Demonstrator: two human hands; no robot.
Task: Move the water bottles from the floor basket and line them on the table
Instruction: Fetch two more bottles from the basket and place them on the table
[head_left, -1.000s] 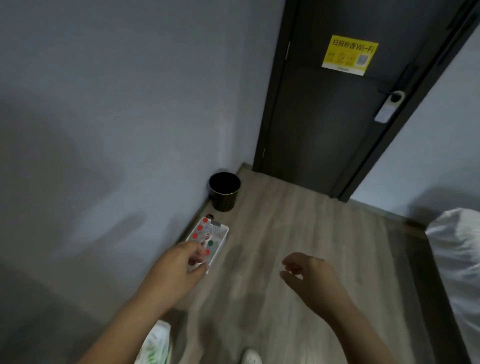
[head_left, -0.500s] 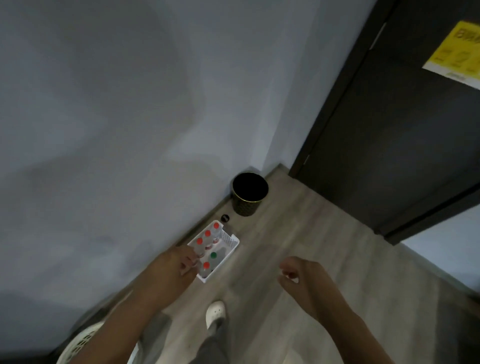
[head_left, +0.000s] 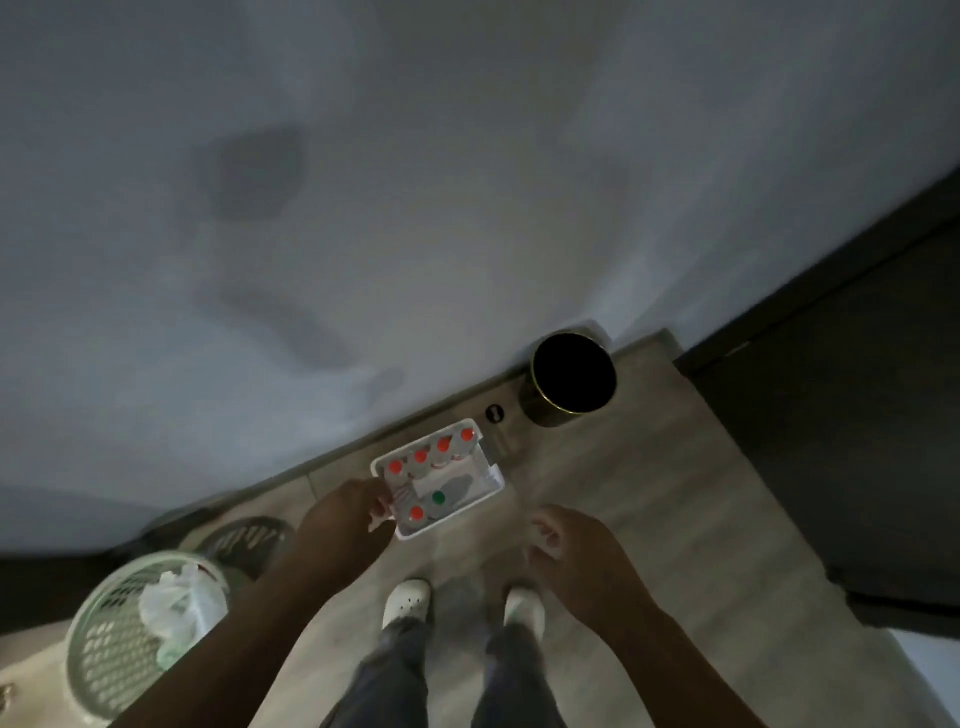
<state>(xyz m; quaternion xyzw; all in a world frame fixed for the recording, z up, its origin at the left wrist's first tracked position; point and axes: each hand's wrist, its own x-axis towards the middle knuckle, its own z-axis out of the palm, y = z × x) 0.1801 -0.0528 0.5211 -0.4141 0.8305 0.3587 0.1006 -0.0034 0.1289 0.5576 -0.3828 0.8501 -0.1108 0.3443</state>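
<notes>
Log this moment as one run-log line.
left hand: over white basket edge, empty | right hand: hovering, empty | bottles: five red-capped, one green-capped, all in basket, none lifted yet

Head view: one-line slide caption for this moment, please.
Person stands over a white floor basket holding six capped water bottles, left hand near its rim, right hand empty beside it.

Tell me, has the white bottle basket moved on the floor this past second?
No. The basket still sits just short of the black bin; only the camera has swung.
</notes>
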